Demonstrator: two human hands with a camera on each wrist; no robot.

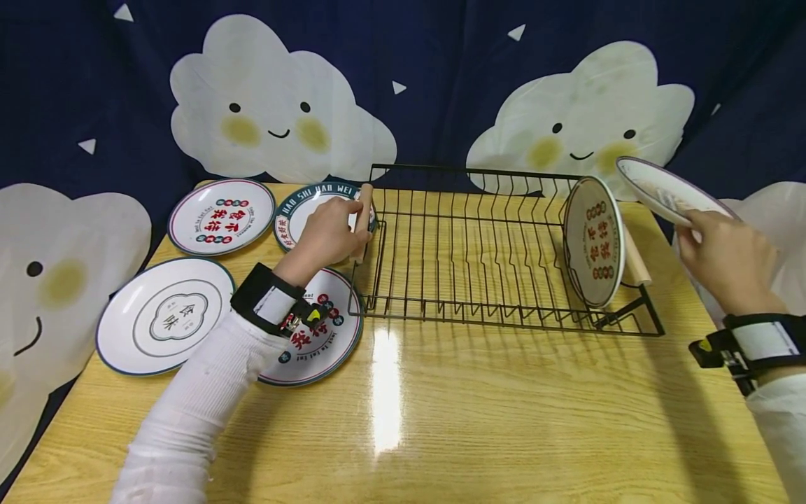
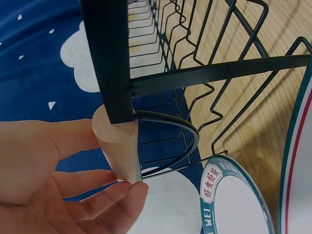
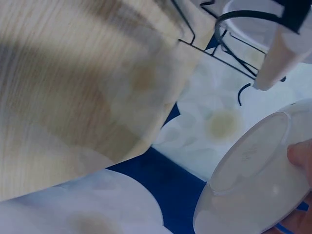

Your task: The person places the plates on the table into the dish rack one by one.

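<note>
My left hand grips the left wooden handle of a black wire dish rack. In the left wrist view, thumb and fingers close around that handle. A white plate with a dark rim is in my right hand, raised and tilted beyond the rack's right end. The right wrist view shows the pale underside of this plate, fingers at its edge. Another plate with red lettering stands upright in the rack's right end, close to the right wooden handle.
Left of the rack, several plates lie flat: one with red characters, one with a teal lettered rim, one with a grey flower outline and one partly under my left forearm. Behind the wooden table hangs a dark blue cloud-patterned cloth.
</note>
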